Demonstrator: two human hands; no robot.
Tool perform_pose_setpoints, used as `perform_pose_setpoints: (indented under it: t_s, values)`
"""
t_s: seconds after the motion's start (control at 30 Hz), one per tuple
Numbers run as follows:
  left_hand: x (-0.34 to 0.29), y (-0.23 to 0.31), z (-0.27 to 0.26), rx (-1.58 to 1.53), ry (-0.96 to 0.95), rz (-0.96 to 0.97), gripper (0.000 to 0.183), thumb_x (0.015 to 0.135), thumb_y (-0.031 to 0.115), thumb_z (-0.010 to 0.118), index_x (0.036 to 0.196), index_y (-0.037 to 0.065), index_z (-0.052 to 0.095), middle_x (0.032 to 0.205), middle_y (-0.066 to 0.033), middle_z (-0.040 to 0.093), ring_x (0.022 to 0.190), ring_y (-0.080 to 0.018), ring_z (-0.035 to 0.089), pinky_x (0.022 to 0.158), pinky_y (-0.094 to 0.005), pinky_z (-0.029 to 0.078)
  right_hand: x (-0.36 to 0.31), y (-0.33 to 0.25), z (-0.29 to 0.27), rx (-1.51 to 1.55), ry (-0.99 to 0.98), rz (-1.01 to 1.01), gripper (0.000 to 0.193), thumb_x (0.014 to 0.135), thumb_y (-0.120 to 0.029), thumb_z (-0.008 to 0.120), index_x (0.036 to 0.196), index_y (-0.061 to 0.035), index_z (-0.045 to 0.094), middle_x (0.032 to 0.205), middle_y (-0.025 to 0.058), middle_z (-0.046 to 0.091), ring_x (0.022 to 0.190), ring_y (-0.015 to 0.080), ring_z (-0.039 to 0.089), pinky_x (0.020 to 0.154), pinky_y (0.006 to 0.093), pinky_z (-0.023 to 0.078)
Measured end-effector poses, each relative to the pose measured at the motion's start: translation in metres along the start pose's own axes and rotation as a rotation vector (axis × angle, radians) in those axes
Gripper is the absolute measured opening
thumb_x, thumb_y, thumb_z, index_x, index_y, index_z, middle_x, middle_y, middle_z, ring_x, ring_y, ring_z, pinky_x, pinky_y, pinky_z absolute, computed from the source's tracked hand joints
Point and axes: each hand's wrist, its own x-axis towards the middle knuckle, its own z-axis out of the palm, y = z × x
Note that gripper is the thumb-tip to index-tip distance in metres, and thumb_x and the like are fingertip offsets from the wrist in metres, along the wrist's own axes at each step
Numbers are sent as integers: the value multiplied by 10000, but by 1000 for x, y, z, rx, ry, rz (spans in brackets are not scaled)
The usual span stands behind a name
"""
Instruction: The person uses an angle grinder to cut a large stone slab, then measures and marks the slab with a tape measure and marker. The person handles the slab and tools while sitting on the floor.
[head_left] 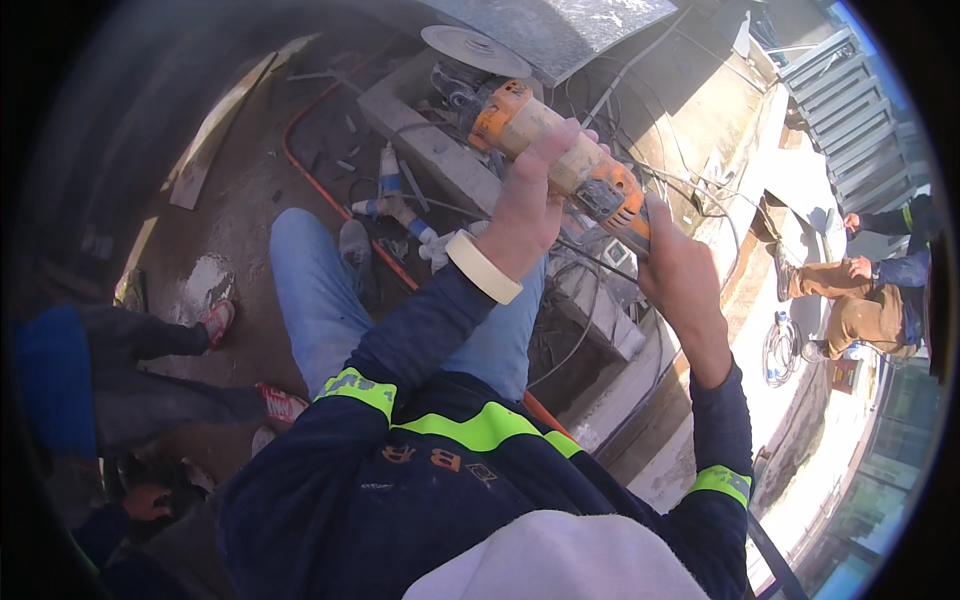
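Note:
An orange angle grinder (560, 150) is held up in front of me with both hands. My left hand (530, 205) is wrapped round the middle of its dusty body, while my right hand (682, 270) grips the rear end. The round, pale disc (475, 50) is at the far left end of the tool, close beside the edge of a grey slab (560, 30). A roll of cream tape (483, 268) sits round my left wrist like a bracelet. Whether the disc touches the slab, I cannot tell.
Below the grinder lie a concrete block (420, 120), blue-and-white connectors (390, 175) and tangled cables. An orange hose (300, 150) crosses the dusty floor. One person's legs (160, 370) are at the left; another person (875, 290) sits at the right near a coiled cable (780, 350).

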Motion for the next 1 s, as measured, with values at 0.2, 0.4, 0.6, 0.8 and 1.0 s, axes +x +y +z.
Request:
perform_pose_setpoints:
  t_s: [0.2,0.4,0.6,0.8,1.0]
  values:
    - [18,21,-8,-38,-13,-11,435,920,253,860,1218,64,606,1113,-99,712,1074,-282,747,1011,-448,608,19,-23,0,-66,19,-10,646,868,-45,719,1465,-67,474,879,189,738,736,412,748,621,518,567]
    - [46,46,-33,-18,-9,1,481,961,278,809,1288,25,563,1265,-189,659,1223,-371,697,1115,-519,577,46,-34,-17,-91,-53,-69,542,901,-52,713,1392,-23,485,810,143,726,704,369,763,591,502,587]
    - [70,48,-53,-18,-5,-44,522,953,298,818,1346,65,564,1278,-184,653,1258,-386,658,1133,-602,539,39,-31,-5,-35,124,-96,359,952,-133,691,1252,-24,527,717,113,712,663,351,768,550,480,574]
    - [85,65,-51,-4,-58,-83,504,977,323,788,1357,65,579,1240,-188,681,1201,-373,678,1088,-592,555,51,-38,-1,66,172,-106,339,959,-115,681,1244,-19,523,726,125,711,684,372,766,561,502,561]
    - [73,70,-38,26,-148,-87,541,995,332,765,1378,56,504,1240,-181,663,1168,-349,693,1030,-571,598,47,-41,-5,63,220,-118,297,959,-126,662,1201,-17,530,696,127,699,664,363,759,576,504,571]
